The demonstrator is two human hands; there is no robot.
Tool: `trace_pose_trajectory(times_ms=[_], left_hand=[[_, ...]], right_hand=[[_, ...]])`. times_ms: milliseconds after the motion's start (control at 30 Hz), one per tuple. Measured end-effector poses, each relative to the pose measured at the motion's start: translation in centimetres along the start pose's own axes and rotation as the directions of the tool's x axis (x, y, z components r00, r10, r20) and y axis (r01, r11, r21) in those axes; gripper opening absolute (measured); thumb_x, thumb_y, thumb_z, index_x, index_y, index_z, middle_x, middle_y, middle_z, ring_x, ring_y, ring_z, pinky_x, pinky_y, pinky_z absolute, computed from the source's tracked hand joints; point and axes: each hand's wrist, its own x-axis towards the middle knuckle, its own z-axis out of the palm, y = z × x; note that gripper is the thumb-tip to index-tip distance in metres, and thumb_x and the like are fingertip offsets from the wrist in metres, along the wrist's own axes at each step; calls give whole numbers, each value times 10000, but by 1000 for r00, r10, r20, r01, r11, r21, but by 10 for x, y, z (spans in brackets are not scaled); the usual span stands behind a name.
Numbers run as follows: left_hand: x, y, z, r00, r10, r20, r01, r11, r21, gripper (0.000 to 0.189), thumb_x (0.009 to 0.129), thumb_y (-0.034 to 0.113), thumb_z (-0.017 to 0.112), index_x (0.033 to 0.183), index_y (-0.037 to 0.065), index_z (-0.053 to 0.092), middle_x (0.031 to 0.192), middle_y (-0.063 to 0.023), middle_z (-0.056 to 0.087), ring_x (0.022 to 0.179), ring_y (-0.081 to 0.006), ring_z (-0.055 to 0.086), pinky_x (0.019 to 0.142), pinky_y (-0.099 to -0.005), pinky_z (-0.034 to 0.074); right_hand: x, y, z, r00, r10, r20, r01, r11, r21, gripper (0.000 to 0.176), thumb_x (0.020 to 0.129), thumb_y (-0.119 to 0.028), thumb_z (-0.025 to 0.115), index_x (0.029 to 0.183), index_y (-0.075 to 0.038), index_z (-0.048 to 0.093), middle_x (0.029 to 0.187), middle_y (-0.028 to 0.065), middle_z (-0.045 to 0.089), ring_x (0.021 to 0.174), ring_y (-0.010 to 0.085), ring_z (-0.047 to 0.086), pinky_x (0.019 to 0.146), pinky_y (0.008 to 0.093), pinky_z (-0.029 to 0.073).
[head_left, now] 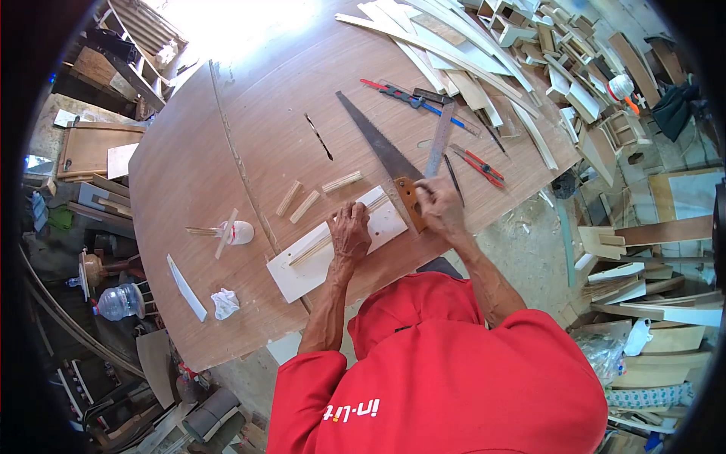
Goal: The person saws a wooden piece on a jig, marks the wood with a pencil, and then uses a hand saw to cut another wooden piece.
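Note:
My left hand [350, 232] presses flat on a thin wooden strip [318, 244] that lies along a white board [302, 272] near the table's front edge. My right hand [439, 206] is closed around the wooden handle of a hand saw [378, 144], whose long dark blade runs away from me across the brown tabletop [189, 174]. The saw handle sits at the right end of the white board. Three short cut wooden pieces [306, 203] lie just beyond the board.
A steel ruler [439, 138], a pencil, red-handled cutters [479, 164] and a red-and-blue tool [401, 94] lie right of the saw. Wood offcuts pile up at the far right. A glue bottle [238, 231], crumpled paper [224, 303] and a white strip [186, 287] sit left.

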Motion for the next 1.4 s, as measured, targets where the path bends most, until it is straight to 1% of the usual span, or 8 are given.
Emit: trace_pose_trajectory(times_ms=[67, 133, 333, 667, 867, 933, 1200, 1400], left_hand=[[2, 4, -10, 999, -41, 12, 42, 995, -92, 155, 867, 94, 574, 1017, 58, 549, 1011, -128, 563, 960, -330, 549, 798, -448, 409], [4, 7, -13, 999, 14, -35, -22, 970, -241, 122, 880, 33, 541, 1001, 19, 527, 965, -167, 548, 892, -377, 547, 747, -461, 439], [-1, 4, -13, 997, -10, -77, -14, 951, -310, 116, 878, 0, 538, 991, -8, 512, 942, -197, 543, 881, -402, 541, 751, -477, 443], [-9, -12, -2, 994, -43, -100, 19, 973, -232, 120, 887, 47, 547, 1004, 21, 538, 978, -189, 561, 918, -397, 543, 767, -495, 433], [-15, -14, 4, 999, -33, 41, 32, 999, 20, 255, 783, 78, 597, 1037, 68, 588, 1023, -102, 569, 1032, -284, 521, 842, -447, 364], [-14, -14, 5, 999, -28, 29, 28, 999, 24, 265, 778, 87, 607, 1042, 71, 588, 1038, -100, 569, 1028, -283, 522, 838, -445, 366], [-20, -22, -5, 995, -67, -67, 65, 997, -37, 374, 792, 193, 669, 1141, 84, 590, 1098, -126, 575, 1048, -303, 519, 859, -456, 376], [-9, -84, -28, 893, -380, -242, 399, 916, 33, 305, 871, 200, 615, 1142, 60, 607, 1127, -176, 573, 1085, -360, 521, 928, -486, 413]], right_hand=[[-8, -12, 25, 1000, 22, 22, -24, 995, 92, 209, 922, -204, 566, 976, -48, 693, 874, 152, 658, 828, 331, 632, 775, 423, 499], [-13, -15, 48, 914, 229, 335, -287, 948, 136, 269, 951, -239, 535, 999, -29, 696, 781, 159, 686, 723, 327, 660, 686, 422, 513], [-15, -27, 68, 940, 269, 212, -315, 922, 226, 284, 959, -233, 560, 1073, -3, 681, 793, 118, 722, 673, 171, 682, 599, 277, 511], [-6, -32, 48, 865, 402, 300, -444, 892, 86, 198, 908, -169, 617, 845, 15, 655, 729, 81, 711, 632, 128, 671, 600, 262, 518], [-2, -11, 52, 909, 354, 220, -410, 855, 318, 155, 897, -112, 595, 938, 31, 639, 777, 95, 698, 705, 128, 668, 640, 279, 520], [-1, -13, 52, 939, 276, 205, -320, 919, 229, 180, 895, -161, 587, 949, -1, 649, 781, 126, 704, 730, 251, 699, 692, 353, 538], [25, -16, 79, 977, -87, 194, 104, 991, -81, 173, 844, -127, 603, 971, -21, 652, 913, 137, 666, 852, 289, 658, 772, 388, 519], [19, -14, 72, 973, -102, 208, 125, 987, -101, 178, 846, -130, 579, 992, -49, 642, 966, 138, 636, 945, 321, 612, 855, 421, 490]])
